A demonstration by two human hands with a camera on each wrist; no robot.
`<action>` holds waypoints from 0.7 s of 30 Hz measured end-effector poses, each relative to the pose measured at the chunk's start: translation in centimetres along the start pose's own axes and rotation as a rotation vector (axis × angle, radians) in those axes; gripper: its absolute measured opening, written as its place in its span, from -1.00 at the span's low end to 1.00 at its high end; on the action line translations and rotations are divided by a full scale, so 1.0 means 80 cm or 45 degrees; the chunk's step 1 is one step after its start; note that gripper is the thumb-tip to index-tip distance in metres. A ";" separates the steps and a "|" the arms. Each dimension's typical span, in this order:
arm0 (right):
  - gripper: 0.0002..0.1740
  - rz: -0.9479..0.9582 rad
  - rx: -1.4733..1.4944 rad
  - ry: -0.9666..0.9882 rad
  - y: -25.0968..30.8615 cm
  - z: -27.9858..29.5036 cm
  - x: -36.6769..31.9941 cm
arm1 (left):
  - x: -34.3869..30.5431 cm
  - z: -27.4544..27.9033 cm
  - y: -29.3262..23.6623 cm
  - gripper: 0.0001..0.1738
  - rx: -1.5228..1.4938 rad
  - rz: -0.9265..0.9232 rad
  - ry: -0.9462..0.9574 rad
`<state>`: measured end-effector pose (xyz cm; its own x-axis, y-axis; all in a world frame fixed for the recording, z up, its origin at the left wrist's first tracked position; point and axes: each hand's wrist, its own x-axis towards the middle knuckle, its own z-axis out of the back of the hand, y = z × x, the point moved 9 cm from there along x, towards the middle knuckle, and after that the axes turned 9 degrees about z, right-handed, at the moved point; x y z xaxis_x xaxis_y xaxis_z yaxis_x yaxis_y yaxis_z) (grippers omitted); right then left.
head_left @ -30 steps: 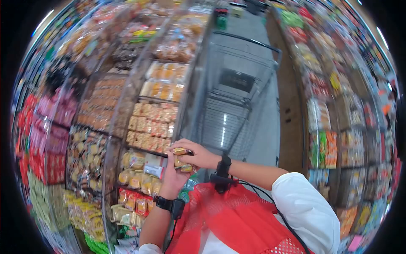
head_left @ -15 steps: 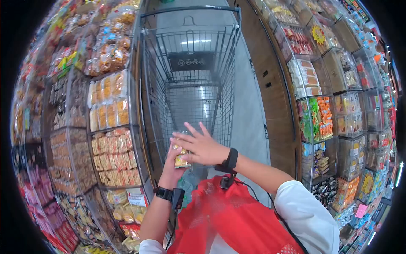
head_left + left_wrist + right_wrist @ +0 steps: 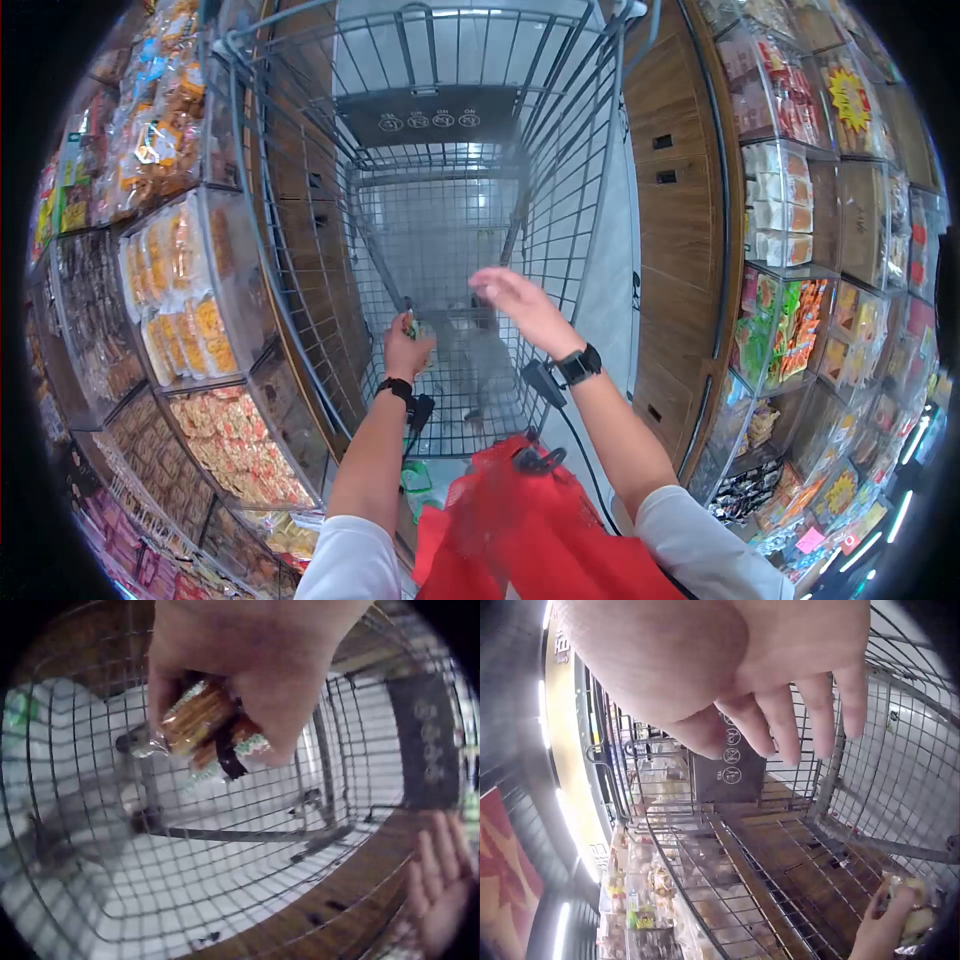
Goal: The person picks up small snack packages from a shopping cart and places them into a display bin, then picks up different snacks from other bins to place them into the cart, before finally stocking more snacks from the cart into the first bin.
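My left hand (image 3: 405,352) reaches down inside a wire shopping cart (image 3: 585,215), over its mesh floor. In the left wrist view its thumb and fingers grip small snack packets (image 3: 196,720) in clear, crinkly wrappers with green-patterned edges. Golden-brown layered pieces show through the film, and a dark strip crosses them. Part of the bundle is hidden by the hand. My right hand (image 3: 522,305) is raised over the cart's right half, apart from the packets. In the right wrist view its fingers (image 3: 776,724) are extended, holding nothing.
A dark panel (image 3: 430,118) with round symbols hangs on the cart's far end. Wooden cabinets (image 3: 660,250) flank the cart. Clear bins of packaged snacks (image 3: 240,440) line the left, and more bins (image 3: 785,205) line the right.
The hands, together around the packets earlier, have separated. The left has lowered the packets into the cart; the right has moved away to the right. The view has turned and come closer over the cart.
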<state>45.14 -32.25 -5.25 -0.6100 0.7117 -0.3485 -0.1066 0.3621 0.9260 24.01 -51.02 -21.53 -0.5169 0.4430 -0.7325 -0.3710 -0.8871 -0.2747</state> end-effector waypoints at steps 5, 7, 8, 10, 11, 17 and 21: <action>-0.57 -0.160 0.085 0.158 -0.008 -0.015 -0.007 | 0.007 -0.019 0.042 0.00 0.357 0.056 -0.115; -0.58 -0.193 0.073 0.185 -0.012 -0.019 -0.009 | -0.002 -0.025 0.061 -0.01 0.353 0.071 -0.194; -0.58 -0.207 0.060 0.202 -0.015 -0.020 -0.010 | -0.017 -0.015 0.046 -0.02 0.344 0.128 -0.187; -0.59 -0.234 0.049 0.219 -0.022 -0.025 -0.015 | -0.034 -0.002 0.041 -0.11 0.339 0.071 -0.261; -0.59 -0.250 0.045 0.229 -0.031 -0.024 -0.020 | -0.042 -0.004 0.048 -0.20 0.339 -0.033 -0.345; -0.65 -0.288 -0.008 0.115 -0.034 -0.019 -0.041 | -0.209 0.075 0.063 -0.52 -0.615 -0.166 0.100; -0.65 -0.312 -0.054 0.078 -0.022 -0.030 -0.063 | -0.380 0.149 0.140 -0.68 -0.648 -0.247 -0.084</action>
<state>46.48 -37.92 -4.79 -0.6081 0.5674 -0.5552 -0.2894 0.4928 0.8206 26.35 -72.83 5.09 -0.5293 0.5976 -0.6023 -0.0524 -0.7316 -0.6797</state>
